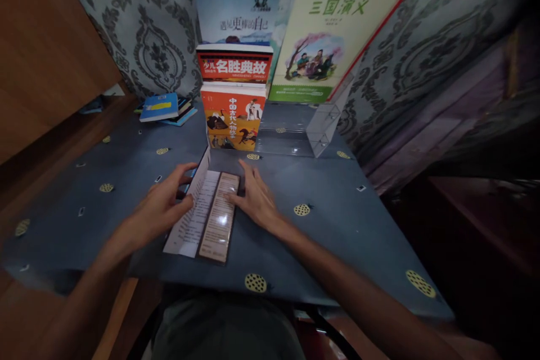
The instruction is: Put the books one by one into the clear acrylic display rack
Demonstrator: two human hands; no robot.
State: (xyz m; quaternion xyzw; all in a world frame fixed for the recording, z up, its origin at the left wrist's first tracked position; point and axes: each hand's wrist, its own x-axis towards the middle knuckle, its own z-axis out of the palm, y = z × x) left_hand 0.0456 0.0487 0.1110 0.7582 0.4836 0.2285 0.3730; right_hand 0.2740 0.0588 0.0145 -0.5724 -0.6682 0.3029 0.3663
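Note:
A small book (189,232) lies open near the front of the table, its left pages and cover raised. My left hand (166,197) holds this raised side, thumb on the printed page and fingers behind the cover. Along the right of the pages lies a glossy brown strip (219,219) with printed text; whether it is a cover flap or a bookmark, I cannot tell. My right hand (256,196) rests at the strip's right edge, thumb touching it and the other fingers stretched forward.
A clear acrylic stand (291,143) behind the book holds an orange book (234,118), a red book (236,67), a blue book (238,14) and a large pale green book (333,22). Several books (159,107) are piled at the back left of the blue tablecloth (329,242).

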